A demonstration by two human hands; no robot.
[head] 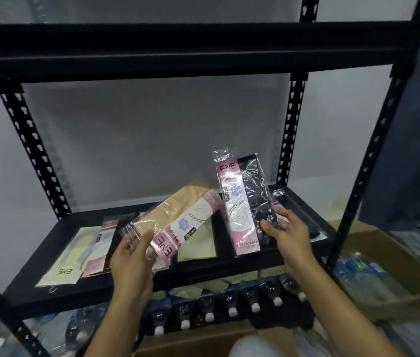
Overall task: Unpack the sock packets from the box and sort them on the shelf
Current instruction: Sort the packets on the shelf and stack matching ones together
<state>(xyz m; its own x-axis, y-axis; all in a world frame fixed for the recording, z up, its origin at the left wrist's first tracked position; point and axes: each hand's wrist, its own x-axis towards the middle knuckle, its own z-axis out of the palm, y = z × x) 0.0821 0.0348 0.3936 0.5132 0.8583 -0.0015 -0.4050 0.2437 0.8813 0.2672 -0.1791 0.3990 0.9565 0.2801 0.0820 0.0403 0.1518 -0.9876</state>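
A black shelf (242, 266) fills most of the frame, its board crossing the lower middle. Below it, bottles (232, 311) with white caps lie in a row. A box (394, 256) sits at the lower right, with more bottles inside, and another box (198, 341) shows at the bottom centre. Flat packets (60, 264) lie on the board at left and centre. The left hand (131, 261), low and left of centre, has its fingers closed on the end of a beige packet (175, 222), which tilts up to the right above the board. The right hand (288, 235), right of centre, grips the lower part of a black packet (245, 202), held nearly upright over the board.
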